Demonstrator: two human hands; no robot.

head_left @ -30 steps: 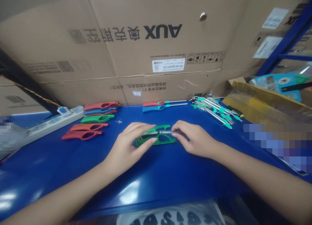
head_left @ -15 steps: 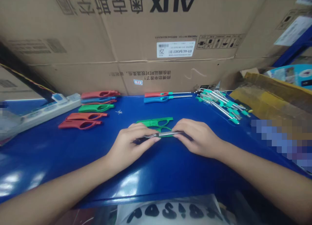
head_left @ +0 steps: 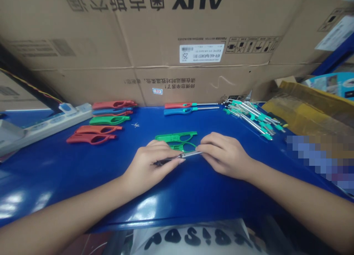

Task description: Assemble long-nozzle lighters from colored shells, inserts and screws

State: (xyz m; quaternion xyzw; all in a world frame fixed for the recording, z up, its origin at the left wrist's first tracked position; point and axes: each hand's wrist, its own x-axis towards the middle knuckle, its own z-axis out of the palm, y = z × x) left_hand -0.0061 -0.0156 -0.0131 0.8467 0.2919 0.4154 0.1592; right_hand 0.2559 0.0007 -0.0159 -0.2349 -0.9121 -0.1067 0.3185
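Between my two hands is a thin metal lighter tube (head_left: 190, 154) with dark parts and wires at its left end. My left hand (head_left: 152, 161) pinches that left end between thumb and fingers, and the palm hides some of it. At the tube's right end, the fingertips of my right hand (head_left: 221, 153) are closed on the metal. Just behind, on the blue table, lie two green lighter handle halves, the farther green half (head_left: 177, 137) in plain sight and the nearer green half (head_left: 184, 147) partly covered by my left hand and the tube.
Red, blue and green lighter handles (head_left: 109, 120) lie at left beside a white power strip (head_left: 52, 124). Two lighters with tubes (head_left: 190, 110) rest at the back. A heap of metal tubes with teal parts (head_left: 253, 116) is at right, near a yellow-taped package (head_left: 298, 107). Cardboard (head_left: 155, 34) walls the back.
The tube now tilts upward to the right, and its left end with dark parts has dropped slightly. More of the green halves shows. Both hands keep their grip.
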